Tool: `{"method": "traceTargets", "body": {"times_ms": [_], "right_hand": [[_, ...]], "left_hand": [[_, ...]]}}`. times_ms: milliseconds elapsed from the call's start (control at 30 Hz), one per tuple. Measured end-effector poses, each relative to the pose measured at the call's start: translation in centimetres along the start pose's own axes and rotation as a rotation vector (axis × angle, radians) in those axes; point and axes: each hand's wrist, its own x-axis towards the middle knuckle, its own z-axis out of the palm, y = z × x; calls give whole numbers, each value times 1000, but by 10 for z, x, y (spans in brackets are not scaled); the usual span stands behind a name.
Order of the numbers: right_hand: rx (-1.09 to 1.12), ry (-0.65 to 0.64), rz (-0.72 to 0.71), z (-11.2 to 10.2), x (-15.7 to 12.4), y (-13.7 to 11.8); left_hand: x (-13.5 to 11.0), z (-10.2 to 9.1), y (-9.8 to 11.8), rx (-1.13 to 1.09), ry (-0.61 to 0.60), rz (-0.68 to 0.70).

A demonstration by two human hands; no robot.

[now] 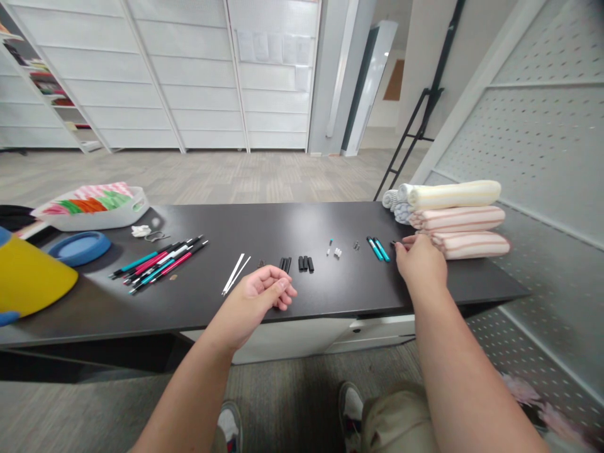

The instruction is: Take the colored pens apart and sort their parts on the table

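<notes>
My right hand (pixel 421 261) is at the right of the dark tabletop (pixel 325 221), by the rolled towels (pixel 465 219). Its thumb and fingers pinch a small black pen part (pixel 393 243), mostly hidden. Two teal pen barrels (pixel 378 249) lie just left of it. Near the front edge, my left hand (pixel 267 288) hovers with fingers loosely curled together, holding nothing visible. Beyond its fingertips are thin black tubes (pixel 285 264) and short black sleeves (pixel 306 263). White refills (pixel 233 274) lie to its left. Small white pieces (pixel 338 252) and metal bits (pixel 356 245) sit between the hands.
Several pens (pixel 163 261) in teal, pink, black and white lie piled at left. Behind them are a blue ring-shaped item (pixel 80 249) and a white basket (pixel 104 219) of colourful cloth. A yellow and blue object (pixel 35 277) stands at far left. A perforated panel (pixel 557 145) borders the right.
</notes>
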Motion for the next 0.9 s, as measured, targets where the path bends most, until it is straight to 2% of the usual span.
{"method": "traceTargets", "body": {"times_ms": [133,233,500,700,900], "right_hand": [[-144,-8,-36,-2,1,1],[-152,-1,-69,-1,1,2],[-2,-23,-154,4,2,1],[239,-71,-140,4,2,0],[286,-75,-150,4,2,-2]], "left_hand": [[0,0,0,-1,5,-1],[0,0,0,-3,9,-6],[-1,0,0,-16,12,-14],[-1,1,1,-16,9,-20],[-2,2,4,-15,14,-14]]}}
